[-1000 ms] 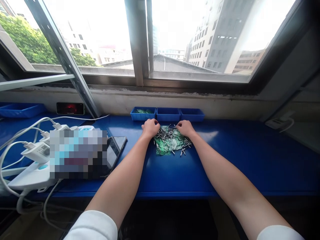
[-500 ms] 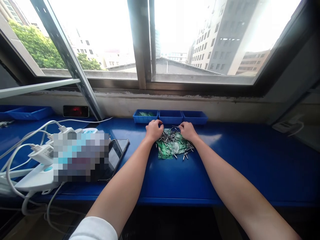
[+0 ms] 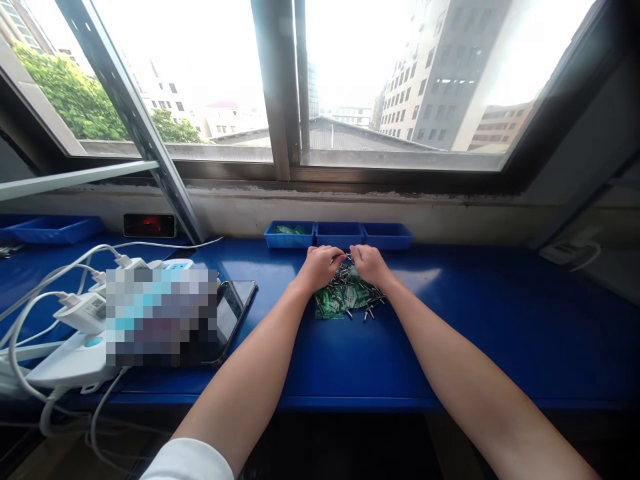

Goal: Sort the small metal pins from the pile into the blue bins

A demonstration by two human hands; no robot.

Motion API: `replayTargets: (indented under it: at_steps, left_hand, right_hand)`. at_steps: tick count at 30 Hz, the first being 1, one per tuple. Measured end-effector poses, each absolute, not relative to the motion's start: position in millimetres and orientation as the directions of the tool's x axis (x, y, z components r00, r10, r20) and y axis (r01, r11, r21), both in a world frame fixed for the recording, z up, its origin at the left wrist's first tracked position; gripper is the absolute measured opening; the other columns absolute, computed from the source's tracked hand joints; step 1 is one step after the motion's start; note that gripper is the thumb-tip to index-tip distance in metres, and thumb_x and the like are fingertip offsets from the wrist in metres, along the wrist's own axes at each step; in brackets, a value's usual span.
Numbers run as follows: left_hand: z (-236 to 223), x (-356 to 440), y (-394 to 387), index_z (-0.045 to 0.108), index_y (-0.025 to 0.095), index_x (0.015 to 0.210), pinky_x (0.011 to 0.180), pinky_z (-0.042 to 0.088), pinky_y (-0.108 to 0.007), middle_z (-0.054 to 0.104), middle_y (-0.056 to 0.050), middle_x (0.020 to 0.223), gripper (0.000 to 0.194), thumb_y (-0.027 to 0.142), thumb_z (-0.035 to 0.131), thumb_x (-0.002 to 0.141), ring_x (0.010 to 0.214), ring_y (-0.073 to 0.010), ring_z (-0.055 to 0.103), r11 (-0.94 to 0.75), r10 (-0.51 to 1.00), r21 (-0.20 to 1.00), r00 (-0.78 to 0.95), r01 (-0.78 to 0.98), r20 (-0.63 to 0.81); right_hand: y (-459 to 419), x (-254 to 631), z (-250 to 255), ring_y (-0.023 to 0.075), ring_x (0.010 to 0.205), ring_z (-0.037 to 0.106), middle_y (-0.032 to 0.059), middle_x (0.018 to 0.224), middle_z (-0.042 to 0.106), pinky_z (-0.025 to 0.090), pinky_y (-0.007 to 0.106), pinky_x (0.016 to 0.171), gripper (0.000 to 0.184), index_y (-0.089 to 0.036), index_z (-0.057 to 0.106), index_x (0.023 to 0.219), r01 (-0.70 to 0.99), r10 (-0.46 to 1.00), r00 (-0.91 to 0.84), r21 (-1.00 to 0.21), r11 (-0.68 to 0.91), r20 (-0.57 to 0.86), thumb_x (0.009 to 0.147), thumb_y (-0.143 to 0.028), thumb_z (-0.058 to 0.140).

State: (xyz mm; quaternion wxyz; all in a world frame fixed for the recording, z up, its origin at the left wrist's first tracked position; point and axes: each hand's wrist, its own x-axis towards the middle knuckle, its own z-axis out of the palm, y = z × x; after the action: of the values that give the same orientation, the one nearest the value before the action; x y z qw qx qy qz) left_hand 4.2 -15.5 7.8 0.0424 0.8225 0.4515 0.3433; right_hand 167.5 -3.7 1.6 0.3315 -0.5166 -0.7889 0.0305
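A loose pile of small silver metal rivets [image 3: 369,312], each with a thin pin, lies over and around green plastic packets [image 3: 330,303] on the blue tabletop. My left hand [image 3: 323,268] is at the pile's far left side, thumb and fingers closed in a pinch; what is in it is too small to make out. Facing it, my right hand [image 3: 371,265] pinches a rivet whose thin pin points towards the left fingertips. Only a small gap separates the two hands. Both cover the far part of the pile.
Three joined blue trays stand behind the hands; green packets lie in the left tray [image 3: 289,241]. A phone [image 3: 239,300], partly blurred out, and a white power strip [image 3: 63,363] with cables are at left. Another phone [image 3: 149,225] leans against the wall beside a metal post [image 3: 173,193].
My left hand has moved right and slightly away, its fingertips now almost at my right hand's. The right hand stays about in place, a rivet in its fingers. The view has shifted slightly.
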Motion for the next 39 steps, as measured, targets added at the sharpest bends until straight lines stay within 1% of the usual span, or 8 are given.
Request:
replayTargets:
  at_steps: [4, 9, 21, 24, 26, 30, 36, 39]
  left_hand:
    - [9, 3, -16, 0.067, 0.022, 0.086, 0.086, 0.038, -0.032, 0.069, -0.002, 0.088, 0.025, 0.031, 0.044, 0.088, 0.088, -0.0176, 0.060, -0.592, 0.770, 0.412, 0.333, 0.693, 0.544]
    - [13, 2, -18, 0.068, 0.018, 0.084, 0.070, 0.045, -0.026, 0.069, -0.003, 0.083, 0.026, 0.037, 0.050, 0.083, 0.076, -0.0171, 0.061, -0.559, 0.823, 0.605, 0.285, 0.568, 0.492]
    - [1, 13, -6, 0.057, 0.016, 0.082, 0.065, 0.047, -0.024, 0.067, -0.004, 0.076, 0.020, 0.035, 0.050, 0.083, 0.072, -0.0150, 0.062, -0.459, 0.888, 0.855, 0.089, 0.242, 0.452]
    - [1, 12, -6, 0.057, 0.017, 0.086, 0.063, 0.046, -0.024, 0.066, -0.002, 0.069, 0.019, 0.034, 0.049, 0.084, 0.066, -0.0144, 0.062, -0.456, 0.885, 0.836, 0.052, 0.306, 0.464]
    - [3, 11, -7, 0.061, 0.017, 0.086, 0.060, 0.045, -0.025, 0.065, -0.001, 0.065, 0.022, 0.037, 0.050, 0.083, 0.061, -0.0146, 0.060, -0.474, 0.868, 0.774, 0.077, 0.419, 0.490]
    - [5, 7, -11, 0.069, 0.018, 0.084, 0.064, 0.046, -0.025, 0.069, -0.003, 0.073, 0.023, 0.036, 0.055, 0.080, 0.066, -0.0161, 0.061, -0.542, 0.821, 0.639, 0.182, 0.546, 0.541]
    - [6, 7, -16, 0.070, 0.019, 0.084, 0.066, 0.047, -0.024, 0.070, -0.001, 0.074, 0.017, 0.030, 0.061, 0.075, 0.066, -0.0152, 0.062, -0.607, 0.791, 0.548, 0.373, 0.575, 0.485]
    - [5, 7, -17, 0.065, 0.020, 0.098, 0.065, 0.048, -0.023, 0.070, 0.000, 0.075, 0.027, 0.028, 0.064, 0.073, 0.067, -0.0149, 0.063, -0.584, 0.809, 0.580, 0.350, 0.567, 0.473]
  right_hand:
    - [-6, 167, 3, 0.0153, 0.057, 0.049, 0.0040, 0.059, 0.056, 0.029, 0.028, 0.059, 0.050, -0.020, 0.050, 0.056, 0.773, 0.848, -0.239, -0.436, 0.461, 0.473, 0.093, -0.040, 0.024]
    - [-9, 168, 4, 0.0118, 0.049, 0.041, 0.0007, 0.052, 0.049, 0.028, 0.027, 0.053, 0.049, -0.019, 0.045, 0.054, 0.675, 0.852, -0.250, -0.548, 0.494, 0.460, 0.092, -0.044, 0.027]
    - [-11, 162, 2, 0.0124, 0.054, 0.050, 0.0027, 0.058, 0.061, 0.034, 0.024, 0.054, 0.043, -0.016, 0.058, 0.059, 0.610, 0.855, -0.265, -0.609, 0.507, 0.446, 0.086, -0.045, 0.041]
    - [-15, 163, 5, 0.0126, 0.056, 0.050, 0.0023, 0.060, 0.061, 0.036, 0.024, 0.055, 0.035, -0.016, 0.059, 0.062, 0.612, 0.844, -0.198, -0.610, 0.504, 0.499, 0.080, -0.045, 0.051]
    - [-18, 165, 7, 0.0127, 0.059, 0.052, 0.0023, 0.067, 0.063, 0.039, 0.024, 0.058, 0.025, -0.016, 0.062, 0.075, 0.556, 0.822, -0.164, -0.637, 0.534, 0.546, 0.075, -0.041, 0.057]
    - [-19, 171, 8, 0.0128, 0.063, 0.054, 0.0026, 0.077, 0.065, 0.044, 0.025, 0.061, 0.031, -0.016, 0.061, 0.098, 0.434, 0.814, -0.133, -0.706, 0.560, 0.565, 0.074, -0.034, 0.058]
    - [-13, 178, 2, 0.0159, 0.069, 0.060, 0.0038, 0.076, 0.068, 0.046, 0.026, 0.064, 0.021, -0.017, 0.068, 0.080, 0.390, 0.853, -0.228, -0.758, 0.522, 0.470, 0.076, -0.034, 0.056]
    - [-13, 179, 3, 0.0151, 0.064, 0.059, 0.0027, 0.070, 0.067, 0.044, 0.025, 0.060, 0.019, -0.017, 0.067, 0.075, 0.413, 0.862, -0.200, -0.757, 0.506, 0.467, 0.075, -0.033, 0.057]
